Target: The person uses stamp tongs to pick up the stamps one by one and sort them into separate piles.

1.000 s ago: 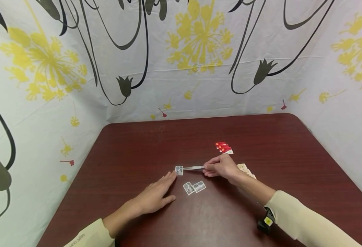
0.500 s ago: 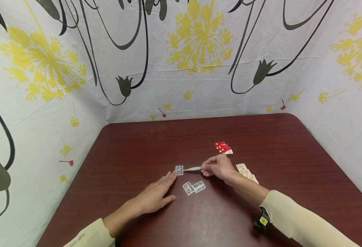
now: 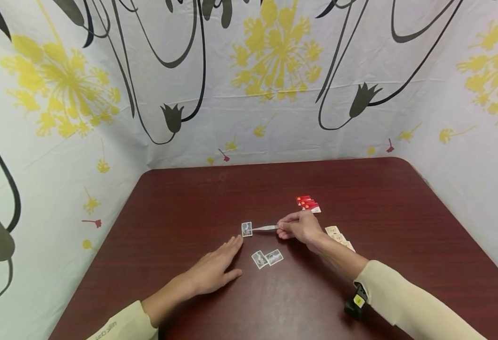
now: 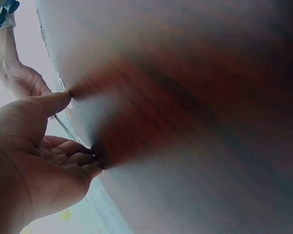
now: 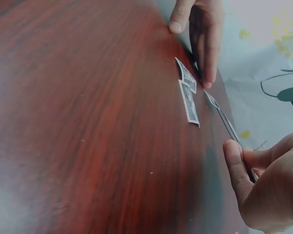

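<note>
My right hand (image 3: 300,227) pinches a pair of silver tweezers (image 3: 265,228) between thumb and fingers. Their tips reach a small grey, white-edged stamp (image 3: 246,229) on the table. Flat on the wood, my left hand (image 3: 215,264) rests with its fingers straight and its thumb spread, fingertips just below that stamp. Two similar stamps (image 3: 267,258) lie to the right of the left hand, their edges overlapping. In the right wrist view the tweezers (image 5: 228,125) point at the single stamp (image 5: 211,99). Whether the tips grip it or only touch it is too small to tell.
Several red-and-white stamps (image 3: 308,203) overlap in a row beyond the right hand. Several cream stamps (image 3: 339,237) form another row beside the right forearm. The dark red-brown table (image 3: 181,203) meets a patterned cloth wall (image 3: 215,94) at the back and sides.
The single stamp has shifted slightly away from me, off the left fingertips, with the tweezers following. My right hand has moved a little to the left. The left hand stays in place.
</note>
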Tool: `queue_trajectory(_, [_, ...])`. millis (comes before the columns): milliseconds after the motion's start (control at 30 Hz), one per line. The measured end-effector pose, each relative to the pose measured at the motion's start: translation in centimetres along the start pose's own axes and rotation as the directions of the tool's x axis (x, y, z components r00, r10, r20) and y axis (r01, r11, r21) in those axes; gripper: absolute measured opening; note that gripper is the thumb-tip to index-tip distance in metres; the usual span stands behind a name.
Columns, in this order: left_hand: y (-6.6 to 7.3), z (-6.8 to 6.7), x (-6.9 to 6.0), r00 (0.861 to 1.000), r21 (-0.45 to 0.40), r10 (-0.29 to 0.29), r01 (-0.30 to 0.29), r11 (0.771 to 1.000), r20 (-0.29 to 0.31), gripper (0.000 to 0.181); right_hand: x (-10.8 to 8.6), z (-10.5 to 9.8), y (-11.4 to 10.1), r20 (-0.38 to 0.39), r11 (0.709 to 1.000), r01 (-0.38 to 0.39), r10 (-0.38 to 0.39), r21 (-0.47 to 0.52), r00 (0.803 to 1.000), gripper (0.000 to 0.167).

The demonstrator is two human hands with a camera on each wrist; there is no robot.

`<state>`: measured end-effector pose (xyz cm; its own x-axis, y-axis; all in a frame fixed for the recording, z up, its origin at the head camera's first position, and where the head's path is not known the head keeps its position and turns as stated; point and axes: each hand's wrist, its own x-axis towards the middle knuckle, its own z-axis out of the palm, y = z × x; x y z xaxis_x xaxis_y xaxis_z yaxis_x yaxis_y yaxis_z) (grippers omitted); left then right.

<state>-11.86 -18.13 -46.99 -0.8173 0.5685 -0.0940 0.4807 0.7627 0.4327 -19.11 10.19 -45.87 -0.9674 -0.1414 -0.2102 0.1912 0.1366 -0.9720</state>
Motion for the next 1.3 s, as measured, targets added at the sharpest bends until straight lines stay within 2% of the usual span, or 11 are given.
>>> queue_trajectory(433, [0.2,0.1,-0.4,1.0,0.019,-0.005,0.005,1.0,0.012,0.078,2.5,1.6,-0.3,-0.016,0.994,-0.009,0.01,0.105,1.0,0.018])
queue_trajectory(600, [0.2,0.1,-0.4,1.0,0.018,0.0,0.0,1.0,0.012,0.077,3.0,2.1,-0.5,-0.023,0.997,-0.017,0.018,0.078,1.0,0.017])
queue_trajectory(767, [0.2,0.1,-0.5,1.0,0.016,0.004,-0.004,1.0,0.006,0.077,2.9,2.1,-1.2,-0.012,1.0,-0.007,0.007,0.013,1.0,0.018])
queue_trajectory(1100, [0.2,0.0,-0.6,1.0,0.03,0.013,-0.013,0.999,-0.008,0.077,1.7,-0.2,-2.3,0.005,0.992,0.07,-0.069,-0.104,0.998,0.016])
queue_trajectory(1300, [0.6,0.2,-1.0,0.999,0.041,0.033,-0.033,0.999,-0.01,0.077,-0.7,-2.6,-3.2,0.047,0.98,0.132,-0.126,-0.151,0.991,0.016])
